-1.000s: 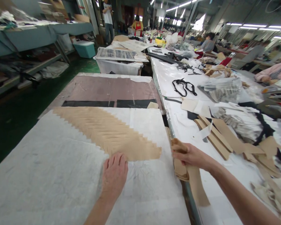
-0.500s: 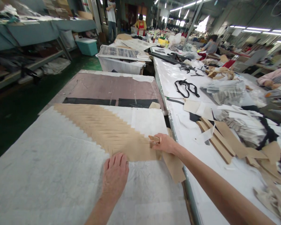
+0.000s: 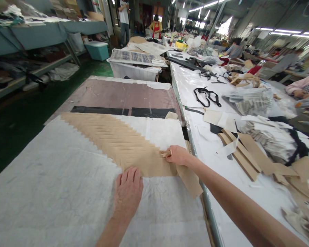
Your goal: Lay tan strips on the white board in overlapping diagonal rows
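Observation:
A white fabric sheet (image 3: 54,185) covers the table before me. On it lies a slanting band of overlapping tan strips (image 3: 118,142). My left hand (image 3: 128,192) rests flat, fingers out, on the sheet at the band's near edge. My right hand (image 3: 179,156) is closed on a bundle of tan strips (image 3: 189,178) at the band's right end; the bundle hangs down toward the table's edge.
A long white table (image 3: 195,89) on the right carries loose tan strips (image 3: 244,154), black straps (image 3: 207,96) and stacks of pieces in plastic (image 3: 249,101). A brown board with black bands (image 3: 123,97) lies beyond the sheet. Other people work far off.
My right hand has carried the bundle of tan strips from the right table's edge leftward onto the band's right end. My left hand has stayed put.

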`<state>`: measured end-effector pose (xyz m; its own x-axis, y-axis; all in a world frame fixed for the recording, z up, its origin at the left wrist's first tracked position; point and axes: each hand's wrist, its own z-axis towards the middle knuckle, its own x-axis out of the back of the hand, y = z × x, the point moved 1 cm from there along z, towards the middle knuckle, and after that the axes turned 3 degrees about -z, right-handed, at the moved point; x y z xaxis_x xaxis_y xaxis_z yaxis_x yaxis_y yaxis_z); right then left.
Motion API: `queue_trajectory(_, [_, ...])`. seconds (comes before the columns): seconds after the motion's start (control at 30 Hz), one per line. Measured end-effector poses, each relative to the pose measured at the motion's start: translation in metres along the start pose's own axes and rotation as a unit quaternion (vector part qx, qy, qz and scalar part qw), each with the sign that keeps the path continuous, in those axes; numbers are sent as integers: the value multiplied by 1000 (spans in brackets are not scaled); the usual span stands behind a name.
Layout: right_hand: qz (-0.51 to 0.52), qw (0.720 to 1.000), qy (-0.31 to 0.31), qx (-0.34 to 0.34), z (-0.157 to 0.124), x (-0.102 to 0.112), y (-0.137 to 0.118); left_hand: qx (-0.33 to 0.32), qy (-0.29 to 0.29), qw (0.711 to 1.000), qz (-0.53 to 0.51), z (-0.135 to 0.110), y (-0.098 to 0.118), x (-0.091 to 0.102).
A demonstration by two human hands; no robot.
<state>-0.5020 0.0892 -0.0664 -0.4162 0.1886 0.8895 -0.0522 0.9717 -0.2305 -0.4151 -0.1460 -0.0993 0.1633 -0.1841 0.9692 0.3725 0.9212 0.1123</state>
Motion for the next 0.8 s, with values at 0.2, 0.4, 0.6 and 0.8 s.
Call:
queue_trajectory(0.2, [32, 999, 6, 26, -4, 2, -2, 0, 3, 1000, -4, 0, 0, 0])
queue_trajectory(0.4, [107, 993, -40, 31, -11, 4, 5, 9, -2, 1000, -7, 1, 1, 0])
queue_trajectory(0.6, [156, 985, -69, 30, -15, 6, 19, 3, 5, 1000, -4, -1, 1, -2])
queue_trajectory(0.8, [120, 992, -29, 19, -19, 0, 18, 1, 2, 1000, -5, 0, -1, -2])
